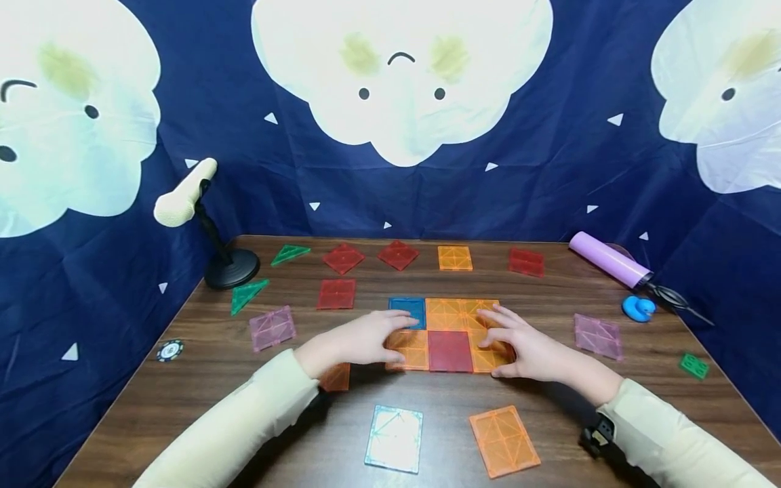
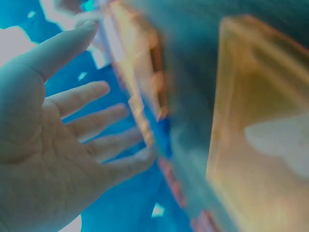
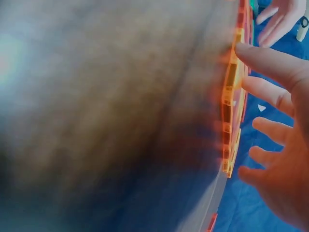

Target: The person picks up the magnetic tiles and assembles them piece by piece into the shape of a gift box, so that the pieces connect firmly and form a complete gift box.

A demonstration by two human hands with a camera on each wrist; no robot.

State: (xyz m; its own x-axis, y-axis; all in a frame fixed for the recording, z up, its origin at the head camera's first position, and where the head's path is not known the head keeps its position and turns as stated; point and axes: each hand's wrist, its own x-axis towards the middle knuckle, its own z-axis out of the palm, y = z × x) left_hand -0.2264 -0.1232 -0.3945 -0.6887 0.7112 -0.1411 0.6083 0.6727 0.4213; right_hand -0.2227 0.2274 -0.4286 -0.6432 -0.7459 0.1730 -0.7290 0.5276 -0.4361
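Note:
In the head view, flat see-through tiles lie edge to edge as a block in mid-table. A blue square (image 1: 403, 308) is at its far left, a red square (image 1: 450, 352) in the near middle, and orange squares (image 1: 444, 314) fill the rest. My left hand (image 1: 366, 337) is at the block's left side, its fingers spread over the blue square and the near-left orange square (image 1: 410, 347). Over the right-hand orange squares is my right hand (image 1: 529, 344), fingers apart, thumb by the near edge. Both wrist views show loosely extended fingers gripping nothing.
Nearest me lie a pale clear tile (image 1: 394, 439) and an orange tile (image 1: 504, 440). Another orange tile (image 1: 335, 378) sits under my left forearm. Red, green and purple tiles are scattered around. A black-based stand (image 1: 232, 269), purple cylinder (image 1: 610, 260) and blue rubber duck (image 1: 638, 308) stand towards the sides.

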